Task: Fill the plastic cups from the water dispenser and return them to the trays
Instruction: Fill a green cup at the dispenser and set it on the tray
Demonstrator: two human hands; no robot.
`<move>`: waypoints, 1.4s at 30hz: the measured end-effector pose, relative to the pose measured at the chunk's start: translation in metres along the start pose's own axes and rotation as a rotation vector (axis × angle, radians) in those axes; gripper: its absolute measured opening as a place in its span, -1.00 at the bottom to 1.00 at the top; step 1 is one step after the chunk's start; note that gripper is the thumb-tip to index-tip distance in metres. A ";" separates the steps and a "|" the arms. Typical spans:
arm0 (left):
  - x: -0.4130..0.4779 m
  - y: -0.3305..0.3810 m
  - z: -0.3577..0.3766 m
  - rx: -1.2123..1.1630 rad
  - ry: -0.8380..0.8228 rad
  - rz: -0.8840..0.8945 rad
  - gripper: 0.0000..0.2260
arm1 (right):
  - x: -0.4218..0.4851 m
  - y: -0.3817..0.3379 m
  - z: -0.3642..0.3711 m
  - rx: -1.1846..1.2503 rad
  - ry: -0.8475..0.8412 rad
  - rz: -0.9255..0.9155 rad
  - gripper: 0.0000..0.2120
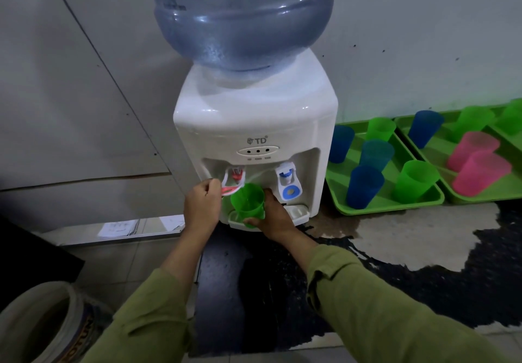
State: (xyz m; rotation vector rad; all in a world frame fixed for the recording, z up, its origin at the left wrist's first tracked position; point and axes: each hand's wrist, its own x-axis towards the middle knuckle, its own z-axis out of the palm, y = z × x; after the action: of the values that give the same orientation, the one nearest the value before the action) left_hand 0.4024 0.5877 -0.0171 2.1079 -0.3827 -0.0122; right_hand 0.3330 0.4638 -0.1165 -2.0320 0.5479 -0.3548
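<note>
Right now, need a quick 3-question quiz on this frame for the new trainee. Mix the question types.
1. Multiple choice: the green cup sits under which tap?
A) the red tap
B) the blue tap
C) neither tap
2. True or false: the right hand holds the cup while the left hand grips the lever of the red tap.
3. Short answer: which cup colour shows only in the farther tray, on the right?

Key: 1 A; 2 true; 3 pink.
</note>
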 end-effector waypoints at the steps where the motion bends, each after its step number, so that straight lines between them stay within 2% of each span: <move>1: 0.000 0.000 0.000 -0.002 -0.002 0.000 -0.64 | 0.000 0.000 0.000 0.002 -0.001 0.003 -0.29; 7: 0.000 0.000 0.000 -0.031 0.003 -0.004 -0.60 | 0.000 -0.001 0.000 -0.003 -0.011 0.008 -0.28; 12: -0.001 0.001 -0.001 -0.023 -0.028 -0.006 -0.69 | 0.000 0.000 0.000 -0.004 -0.008 0.001 -0.29; 17: 0.000 -0.002 -0.001 -0.041 -0.023 -0.012 -0.59 | 0.001 0.000 0.000 -0.005 -0.003 -0.004 -0.29; 22: 0.002 -0.004 0.000 -0.056 -0.037 0.005 -0.65 | 0.000 0.001 0.000 0.013 -0.005 -0.010 -0.29; 26: -0.003 -0.012 0.000 -0.013 -0.111 0.050 -0.76 | 0.001 0.002 0.002 0.006 0.001 -0.016 -0.29; 32: -0.007 -0.026 0.013 0.130 -0.216 0.161 -0.80 | 0.004 0.004 0.005 0.026 -0.008 0.017 -0.29; 42: 0.002 -0.031 0.024 0.256 -0.145 0.149 -0.84 | 0.006 0.004 0.012 0.084 0.091 0.045 -0.38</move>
State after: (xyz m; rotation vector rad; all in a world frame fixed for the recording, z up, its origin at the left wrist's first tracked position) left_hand 0.4085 0.5829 -0.0556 2.3323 -0.6573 -0.0299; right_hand 0.3426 0.4673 -0.1259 -1.9270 0.6244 -0.4379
